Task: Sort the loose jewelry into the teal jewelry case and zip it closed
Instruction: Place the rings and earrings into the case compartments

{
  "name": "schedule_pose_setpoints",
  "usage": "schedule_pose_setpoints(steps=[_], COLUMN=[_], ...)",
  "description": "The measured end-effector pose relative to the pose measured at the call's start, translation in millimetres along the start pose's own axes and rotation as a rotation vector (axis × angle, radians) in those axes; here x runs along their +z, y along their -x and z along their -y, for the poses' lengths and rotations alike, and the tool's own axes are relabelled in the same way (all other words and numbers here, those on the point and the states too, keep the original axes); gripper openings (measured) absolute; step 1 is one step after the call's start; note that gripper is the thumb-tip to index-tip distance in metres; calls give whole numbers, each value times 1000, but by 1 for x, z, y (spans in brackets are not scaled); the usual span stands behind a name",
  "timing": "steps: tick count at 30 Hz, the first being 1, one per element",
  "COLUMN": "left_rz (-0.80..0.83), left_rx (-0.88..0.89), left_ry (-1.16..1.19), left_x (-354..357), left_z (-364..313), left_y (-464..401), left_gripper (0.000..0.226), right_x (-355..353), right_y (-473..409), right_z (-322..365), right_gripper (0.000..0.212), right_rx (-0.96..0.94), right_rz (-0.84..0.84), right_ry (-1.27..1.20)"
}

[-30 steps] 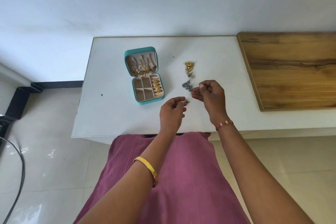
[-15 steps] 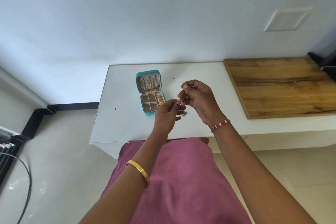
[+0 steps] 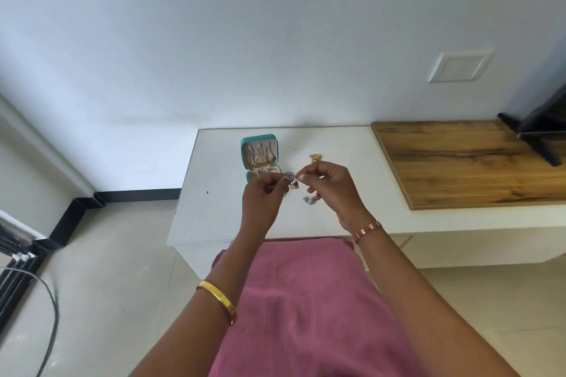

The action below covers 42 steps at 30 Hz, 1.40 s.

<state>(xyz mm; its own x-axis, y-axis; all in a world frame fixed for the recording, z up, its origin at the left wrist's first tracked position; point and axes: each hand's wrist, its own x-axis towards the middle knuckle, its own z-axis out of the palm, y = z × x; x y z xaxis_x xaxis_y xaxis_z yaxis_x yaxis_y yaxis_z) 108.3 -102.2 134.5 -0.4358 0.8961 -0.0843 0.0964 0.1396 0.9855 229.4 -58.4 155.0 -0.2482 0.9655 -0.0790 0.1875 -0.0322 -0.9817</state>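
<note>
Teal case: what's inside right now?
The teal case is open: gold pieces hang in its lid. The base compartments are mostly covered by the left hand, so their contents cannot be seen.

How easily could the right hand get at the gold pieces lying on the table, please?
Probably easily, once freed: the gold pieces lie bare just beyond the right hand, nothing between. But it and the left hand are pinching a silver piece.

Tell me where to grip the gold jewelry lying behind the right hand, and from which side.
Pinch the gold jewelry across its bunched middle, coming from above: it lies as a small low heap on the white table, apart from the teal case, with open space around it. Finer detail is too small to tell.
</note>
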Motion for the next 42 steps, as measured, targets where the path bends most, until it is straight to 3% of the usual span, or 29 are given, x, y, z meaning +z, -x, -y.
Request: schedule_pose_setpoints(steps=[3, 7, 12, 19, 23, 27, 31, 42], left_rz=[-20, -12, 2, 33, 128, 121, 69, 46], left_rx=[25, 57, 60, 20, -4, -36, -54, -256], left_ry=[-34, -42, -15, 186, 198, 211, 216, 445], left_x=[-7, -17, -21, -22, -19, -18, -15, 7], left_z=[-5, -11, -12, -5, -1, 9, 21, 57], left_y=[4, 7, 9, 8, 6, -1, -13, -51], left_gripper=[9, 8, 16, 14, 24, 18, 15, 10], right_x=[7, 13, 19, 23, 22, 24, 25, 11], right_y=[4, 6, 7, 8, 5, 0, -9, -53], right_z=[3, 5, 4, -1, -10, -16, -28, -92], right_gripper=[9, 16, 9, 8, 13, 19, 16, 18], right_rx=[-90, -167, -185, -35, 88, 205, 239, 405], right_rz=[-7, -12, -72, -1, 86, 156, 183, 0], right_ry=[94, 199, 180, 11, -80, -277, -214, -245])
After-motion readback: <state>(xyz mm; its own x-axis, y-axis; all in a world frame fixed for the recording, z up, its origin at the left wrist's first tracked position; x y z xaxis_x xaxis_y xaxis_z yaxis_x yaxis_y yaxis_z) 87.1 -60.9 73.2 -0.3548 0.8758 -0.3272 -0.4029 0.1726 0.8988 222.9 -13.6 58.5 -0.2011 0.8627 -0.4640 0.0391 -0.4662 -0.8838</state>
